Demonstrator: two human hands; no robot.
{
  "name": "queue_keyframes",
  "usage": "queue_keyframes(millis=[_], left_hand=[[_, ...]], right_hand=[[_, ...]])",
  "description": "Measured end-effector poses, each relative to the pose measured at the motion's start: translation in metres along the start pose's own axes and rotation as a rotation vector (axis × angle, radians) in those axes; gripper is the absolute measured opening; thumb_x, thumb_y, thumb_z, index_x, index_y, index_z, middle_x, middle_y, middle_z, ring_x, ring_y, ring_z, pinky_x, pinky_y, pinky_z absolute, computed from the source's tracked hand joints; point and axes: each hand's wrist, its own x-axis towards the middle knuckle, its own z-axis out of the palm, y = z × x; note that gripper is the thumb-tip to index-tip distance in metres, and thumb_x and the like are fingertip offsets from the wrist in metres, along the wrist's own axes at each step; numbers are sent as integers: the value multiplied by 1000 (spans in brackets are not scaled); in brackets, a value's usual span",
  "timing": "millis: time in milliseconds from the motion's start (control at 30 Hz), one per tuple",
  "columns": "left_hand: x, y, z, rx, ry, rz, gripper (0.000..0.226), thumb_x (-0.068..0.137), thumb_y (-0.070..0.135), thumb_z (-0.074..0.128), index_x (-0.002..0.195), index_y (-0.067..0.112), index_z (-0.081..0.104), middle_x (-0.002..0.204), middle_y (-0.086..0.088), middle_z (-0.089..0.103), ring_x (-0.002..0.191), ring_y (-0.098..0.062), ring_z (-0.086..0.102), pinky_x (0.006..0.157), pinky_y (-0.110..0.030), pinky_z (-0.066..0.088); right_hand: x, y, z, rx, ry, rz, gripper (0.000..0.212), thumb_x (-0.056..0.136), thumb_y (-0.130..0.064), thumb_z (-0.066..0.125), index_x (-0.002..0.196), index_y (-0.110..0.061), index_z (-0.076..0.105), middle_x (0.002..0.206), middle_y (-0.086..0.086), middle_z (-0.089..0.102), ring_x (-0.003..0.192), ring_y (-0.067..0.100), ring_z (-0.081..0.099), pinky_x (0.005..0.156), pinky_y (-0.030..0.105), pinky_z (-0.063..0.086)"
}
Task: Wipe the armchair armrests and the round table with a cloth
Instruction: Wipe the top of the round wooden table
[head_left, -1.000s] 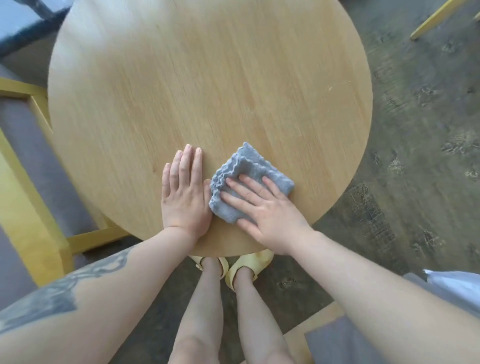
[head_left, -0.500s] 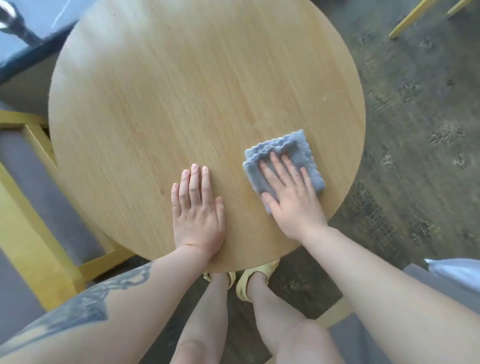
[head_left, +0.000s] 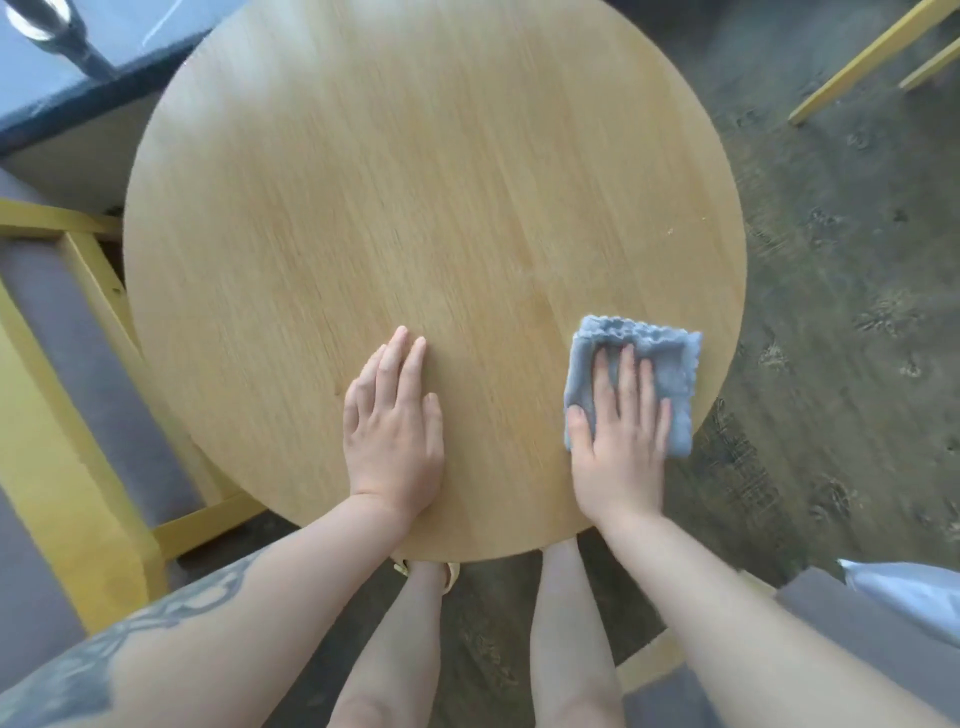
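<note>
Now my right hand (head_left: 618, 447) has swept the cloth (head_left: 634, 379) from near my left hand (head_left: 395, 431) out to the right rim of the surface (head_left: 415, 182), so this near strip looks wiped. Both hands lie flat, fingers straight, gripping nothing; the cloth sits pressed under my right fingers.

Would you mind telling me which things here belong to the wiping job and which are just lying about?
Job:
cloth, under the right hand
round table, with the left hand flat on it
armchair at the left

Lying about:
yellow legs on the floor, top right
pale sheet at the right edge
</note>
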Motion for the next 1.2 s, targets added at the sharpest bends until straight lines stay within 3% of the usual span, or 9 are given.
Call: queue_keyframes(millis=[100,233,400,467,633,833,1033,1100,1200], left_hand=[[15,1,1,55,20,-38,56,97,29,24,152,18,16,160,4,10,147,-14,0,117,-30,-8],[17,1,6,97,-10,-48,57,98,30,17,153,19,7,161,4,4,147,-13,-5,118,-32,-12],[19,9,6,65,19,-100,58,96,31,21,152,18,14,160,3,11,147,-15,1,118,-33,-9],[25,19,9,14,33,-118,58,95,28,24,151,17,19,159,3,14,147,-16,3,118,-33,-7],[41,35,11,6,47,-119,59,93,24,23,151,20,17,160,4,10,148,-14,0,118,-35,-6],[65,55,14,9,60,-113,55,101,24,27,152,21,8,160,7,0,146,-9,-10,117,-30,-13],[75,59,21,32,85,-161,54,98,19,29,151,21,20,159,6,14,147,-12,5,118,-35,-1],[74,60,21,45,78,-159,55,98,19,28,152,22,16,160,7,10,147,-11,2,118,-34,-4],[73,64,19,28,88,-165,55,100,21,28,152,23,12,160,8,2,147,-8,-4,118,-32,-8]], right_hand=[[-44,-32,15,-37,-57,-233,61,96,-41,27,153,-27,11,162,1,6,148,21,3,116,50,8],[25,-38,-2,-95,-159,-720,59,94,-41,33,151,-34,21,160,-8,14,147,15,9,117,44,3],[20,-14,2,-20,59,-13,60,98,-43,21,153,-28,4,162,-3,-1,148,17,-3,118,48,4],[-13,-34,11,-2,41,-63,61,97,-40,26,154,-24,11,162,1,5,148,20,2,116,50,6],[50,-34,-11,-56,-129,-685,61,92,-42,35,151,-34,23,160,-8,17,147,15,11,118,42,1],[54,15,-16,-62,44,-42,64,96,-45,21,154,-24,4,162,1,-2,148,20,-2,118,50,4],[79,-15,-18,-71,-157,-809,59,91,-39,36,149,-30,30,159,-7,20,146,17,16,117,45,9],[118,6,-29,-92,-103,-677,60,94,-43,29,152,-33,19,160,-8,13,147,15,9,117,44,3],[109,39,-31,-45,13,-149,60,98,-45,18,152,-29,-3,161,-4,-5,148,15,-6,118,46,0]])
